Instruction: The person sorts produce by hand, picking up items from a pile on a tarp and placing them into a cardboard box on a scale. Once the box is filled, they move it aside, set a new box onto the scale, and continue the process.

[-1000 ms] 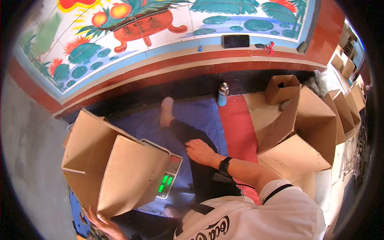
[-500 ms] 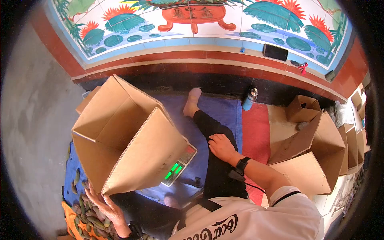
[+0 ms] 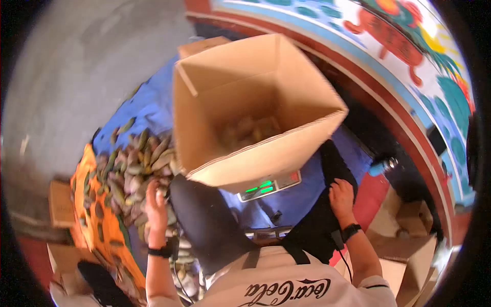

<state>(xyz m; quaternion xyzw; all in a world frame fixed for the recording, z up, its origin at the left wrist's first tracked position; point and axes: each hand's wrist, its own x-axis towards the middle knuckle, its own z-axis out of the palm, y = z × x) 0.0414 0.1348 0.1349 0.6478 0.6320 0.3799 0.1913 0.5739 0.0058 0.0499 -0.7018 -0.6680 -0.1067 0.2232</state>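
Note:
A large open cardboard box point(image 3: 255, 158) stands on a scale point(image 3: 271, 188) with lit green digits; blurred pieces lie at its bottom. Beside the box, over a heap of green and purplish vegetables point(image 3: 135, 169), is my left hand point(image 3: 155, 204), its fingers partly spread; a small pale spot shows at the fingertips, too blurred to name. My right hand point(image 3: 341, 195) rests on my right knee, fingers apart and nothing in them. Both wrists carry black bands.
Blue cloth point(image 3: 153, 102) and orange cloth point(image 3: 97, 220) lie under the heap. A blue bottle point(image 3: 382, 167) stands near the tiled wall point(image 3: 388, 77). Smaller boxes point(image 3: 62, 203) are at the left; other boxes point(image 3: 414, 217) are at the lower right.
The view has turned left, bringing the vegetable heap and the box's inside into sight. My left hand has come away from the box's edge to the heap. My right hand stays on the knee.

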